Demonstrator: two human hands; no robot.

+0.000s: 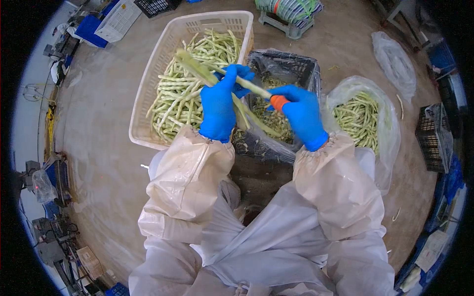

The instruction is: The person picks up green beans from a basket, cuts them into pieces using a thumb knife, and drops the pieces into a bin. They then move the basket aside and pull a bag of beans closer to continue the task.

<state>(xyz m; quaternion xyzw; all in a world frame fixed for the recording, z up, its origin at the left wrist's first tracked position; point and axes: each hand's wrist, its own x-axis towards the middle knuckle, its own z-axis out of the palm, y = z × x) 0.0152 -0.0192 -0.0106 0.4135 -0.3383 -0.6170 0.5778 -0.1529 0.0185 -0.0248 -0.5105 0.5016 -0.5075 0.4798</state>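
Gloved left grip (218,109) clamped on long beans (192,66), right grip (302,118) clamped on orange handle (279,102), held beans between white basket (138,116) and lined black crate (302,62), bean bag (391,130) at right, any print on edge gear (51,251) too small to read

Light glints off the brown floor (98,163) on the left, a pale wall (32,116) runs down that side, a low stool (294,33) stands up top, and crates (430,140) line the edges!
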